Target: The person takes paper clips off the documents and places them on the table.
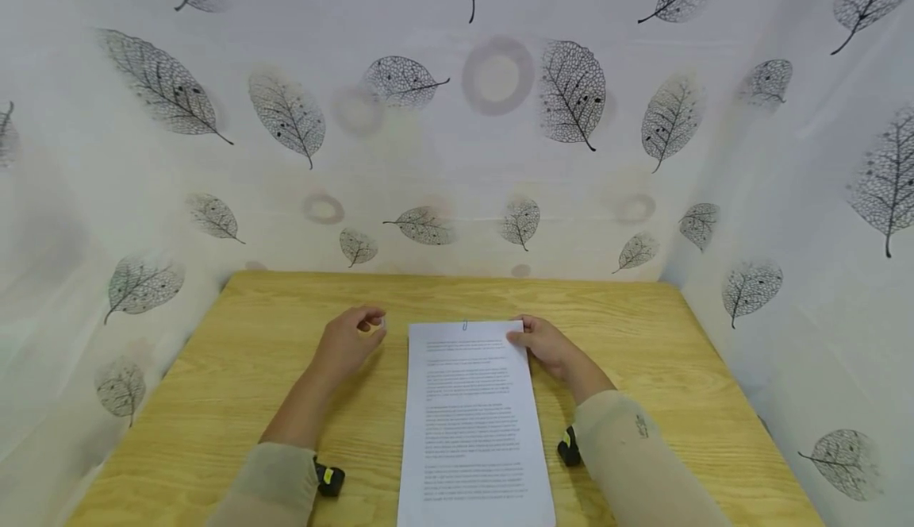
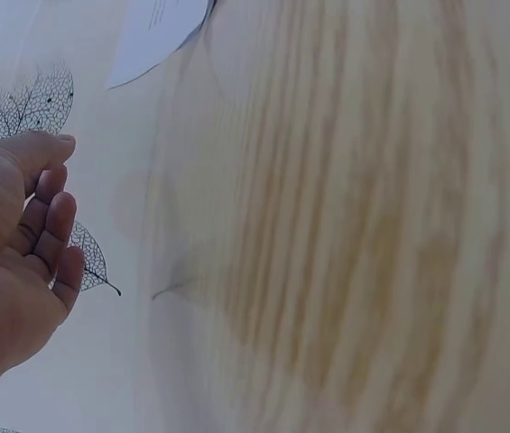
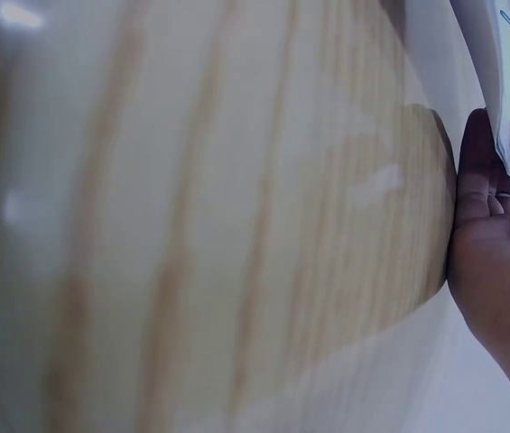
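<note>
A stack of printed paper sheets [image 1: 471, 424] lies lengthwise in front of me, its text facing up. A paper clip [image 1: 465, 325] sits on the middle of its top edge. My right hand [image 1: 553, 346] pinches the stack's upper right corner, thumb on top and fingers underneath. In the right wrist view several sheet edges show between the thumb and fingers of that hand [image 3: 507, 253]. Left of the stack, apart from it, my left hand [image 1: 351, 343] hovers with loosely curled fingers. The left wrist view shows no object in that hand [image 2: 20, 225].
The wooden table [image 1: 236, 376] reaches back to a white curtain [image 1: 400, 162] printed with leaf skeletons, which also hangs at both sides. Each wrist wears a small black camera, one at the left sleeve [image 1: 260, 479] and one at the right sleeve [image 1: 628, 440].
</note>
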`<action>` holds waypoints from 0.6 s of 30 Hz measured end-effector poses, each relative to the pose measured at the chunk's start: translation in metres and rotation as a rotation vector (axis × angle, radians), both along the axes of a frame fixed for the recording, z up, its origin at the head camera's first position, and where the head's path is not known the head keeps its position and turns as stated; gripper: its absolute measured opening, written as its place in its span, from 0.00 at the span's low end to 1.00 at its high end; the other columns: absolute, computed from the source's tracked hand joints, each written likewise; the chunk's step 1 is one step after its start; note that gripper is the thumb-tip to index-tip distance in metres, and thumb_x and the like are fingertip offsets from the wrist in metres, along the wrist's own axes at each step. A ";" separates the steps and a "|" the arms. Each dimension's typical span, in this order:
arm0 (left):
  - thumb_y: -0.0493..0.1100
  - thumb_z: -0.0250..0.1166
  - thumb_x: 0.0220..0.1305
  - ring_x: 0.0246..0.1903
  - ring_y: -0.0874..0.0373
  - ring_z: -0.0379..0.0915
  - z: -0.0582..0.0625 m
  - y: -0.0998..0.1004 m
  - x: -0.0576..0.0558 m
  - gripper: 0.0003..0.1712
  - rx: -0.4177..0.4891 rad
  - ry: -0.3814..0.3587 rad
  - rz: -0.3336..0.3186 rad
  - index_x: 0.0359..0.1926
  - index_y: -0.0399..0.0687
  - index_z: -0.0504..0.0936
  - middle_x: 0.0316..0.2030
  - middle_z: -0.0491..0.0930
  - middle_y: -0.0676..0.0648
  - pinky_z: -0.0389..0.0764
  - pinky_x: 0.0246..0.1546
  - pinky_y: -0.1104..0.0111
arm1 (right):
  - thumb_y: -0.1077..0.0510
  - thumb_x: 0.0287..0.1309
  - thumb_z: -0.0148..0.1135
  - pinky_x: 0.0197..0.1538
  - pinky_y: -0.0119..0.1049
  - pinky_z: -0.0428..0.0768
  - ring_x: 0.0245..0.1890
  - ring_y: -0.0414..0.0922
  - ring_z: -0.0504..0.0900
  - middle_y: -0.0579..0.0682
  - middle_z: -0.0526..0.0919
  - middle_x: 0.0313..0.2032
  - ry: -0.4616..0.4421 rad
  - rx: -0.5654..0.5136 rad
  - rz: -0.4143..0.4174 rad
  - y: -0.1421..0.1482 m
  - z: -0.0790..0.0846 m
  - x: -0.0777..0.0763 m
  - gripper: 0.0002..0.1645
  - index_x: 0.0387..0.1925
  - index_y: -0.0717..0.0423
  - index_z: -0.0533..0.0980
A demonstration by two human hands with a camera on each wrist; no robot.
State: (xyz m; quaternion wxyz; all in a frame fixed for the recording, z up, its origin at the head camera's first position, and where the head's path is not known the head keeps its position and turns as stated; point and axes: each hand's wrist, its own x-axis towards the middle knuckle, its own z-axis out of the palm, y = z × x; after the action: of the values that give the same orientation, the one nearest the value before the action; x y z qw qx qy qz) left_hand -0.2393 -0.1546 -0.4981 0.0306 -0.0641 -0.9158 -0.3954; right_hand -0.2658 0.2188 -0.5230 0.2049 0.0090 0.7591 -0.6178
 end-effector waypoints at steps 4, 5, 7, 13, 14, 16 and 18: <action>0.46 0.66 0.68 0.52 0.50 0.77 -0.004 -0.004 -0.001 0.20 -0.025 -0.018 -0.019 0.59 0.49 0.80 0.49 0.82 0.49 0.80 0.55 0.55 | 0.60 0.71 0.56 0.48 0.33 0.79 0.45 0.43 0.82 0.53 0.84 0.49 -0.008 -0.010 -0.002 0.002 -0.001 -0.002 0.14 0.54 0.62 0.74; 0.46 0.66 0.68 0.52 0.50 0.76 -0.004 -0.004 -0.002 0.20 -0.028 -0.028 -0.022 0.59 0.49 0.80 0.49 0.82 0.49 0.80 0.55 0.55 | 0.60 0.70 0.56 0.48 0.34 0.80 0.46 0.43 0.82 0.53 0.84 0.49 -0.014 -0.018 -0.005 0.002 -0.001 -0.002 0.14 0.54 0.61 0.74; 0.46 0.66 0.68 0.53 0.50 0.77 -0.005 -0.005 -0.003 0.19 -0.034 -0.052 -0.024 0.58 0.49 0.80 0.49 0.82 0.49 0.80 0.56 0.55 | 0.60 0.71 0.56 0.48 0.34 0.80 0.46 0.43 0.82 0.53 0.84 0.50 -0.012 -0.024 0.001 0.003 -0.002 -0.004 0.15 0.54 0.61 0.74; 0.44 0.64 0.69 0.55 0.51 0.78 -0.008 -0.006 -0.002 0.18 -0.037 -0.154 -0.047 0.58 0.48 0.80 0.51 0.83 0.48 0.79 0.59 0.55 | 0.60 0.71 0.56 0.48 0.34 0.81 0.44 0.42 0.83 0.53 0.84 0.49 -0.001 -0.033 0.019 0.002 -0.002 -0.003 0.14 0.54 0.63 0.74; 0.44 0.63 0.70 0.55 0.51 0.78 -0.008 -0.007 -0.002 0.18 -0.038 -0.167 -0.054 0.59 0.48 0.80 0.50 0.83 0.48 0.79 0.59 0.55 | 0.60 0.71 0.56 0.48 0.34 0.81 0.44 0.42 0.83 0.53 0.84 0.49 0.001 -0.034 0.023 0.002 -0.002 -0.003 0.14 0.54 0.63 0.74; 0.44 0.63 0.70 0.54 0.53 0.78 -0.009 -0.007 -0.002 0.18 -0.036 -0.197 -0.061 0.59 0.48 0.80 0.50 0.83 0.49 0.79 0.58 0.56 | 0.60 0.71 0.56 0.47 0.35 0.81 0.44 0.42 0.83 0.53 0.85 0.49 0.004 -0.037 0.027 0.002 -0.002 -0.002 0.14 0.53 0.64 0.74; 0.44 0.64 0.70 0.53 0.54 0.78 -0.011 -0.007 -0.003 0.18 -0.047 -0.209 -0.069 0.58 0.49 0.80 0.50 0.83 0.50 0.79 0.58 0.56 | 0.60 0.71 0.56 0.47 0.34 0.81 0.44 0.42 0.83 0.53 0.85 0.49 0.001 -0.039 0.025 0.002 -0.002 -0.001 0.14 0.53 0.63 0.74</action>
State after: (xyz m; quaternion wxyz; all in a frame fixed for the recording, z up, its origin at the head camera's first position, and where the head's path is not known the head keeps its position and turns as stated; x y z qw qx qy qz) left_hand -0.2422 -0.1619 -0.5092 -0.0801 -0.0548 -0.9202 -0.3792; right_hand -0.2672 0.2210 -0.5253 0.2122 -0.0046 0.7472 -0.6298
